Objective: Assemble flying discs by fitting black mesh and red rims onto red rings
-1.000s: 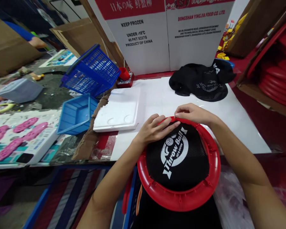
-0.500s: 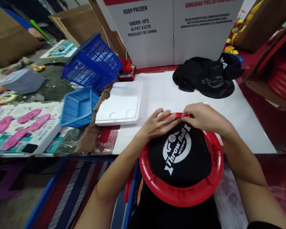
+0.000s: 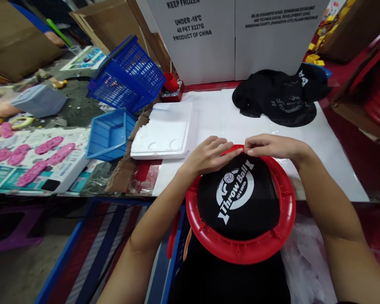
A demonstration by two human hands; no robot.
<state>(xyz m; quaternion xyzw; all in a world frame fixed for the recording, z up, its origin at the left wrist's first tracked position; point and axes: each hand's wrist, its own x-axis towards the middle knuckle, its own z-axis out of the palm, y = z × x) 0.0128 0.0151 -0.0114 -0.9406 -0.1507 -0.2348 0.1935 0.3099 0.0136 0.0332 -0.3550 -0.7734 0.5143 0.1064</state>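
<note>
The left hand [image 3: 209, 155] lies with fingers loosely spread on the black mesh [image 3: 237, 198] at the far rim of the red ring [image 3: 240, 249]. The right hand [image 3: 269, 147] seemingly pinches mesh there, fingers closed, beside the left fingertips.

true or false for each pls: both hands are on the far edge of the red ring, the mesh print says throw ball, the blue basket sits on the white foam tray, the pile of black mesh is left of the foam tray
1. Both the left hand and right hand are at the far edge of the red ring. True.
2. The black mesh reads "Throw Ball". True.
3. The blue basket sits on the white foam tray. False: it stands tilted beyond the tray, off to its left.
4. The pile of black mesh lies left of the foam tray. False: it lies to its right.
</note>
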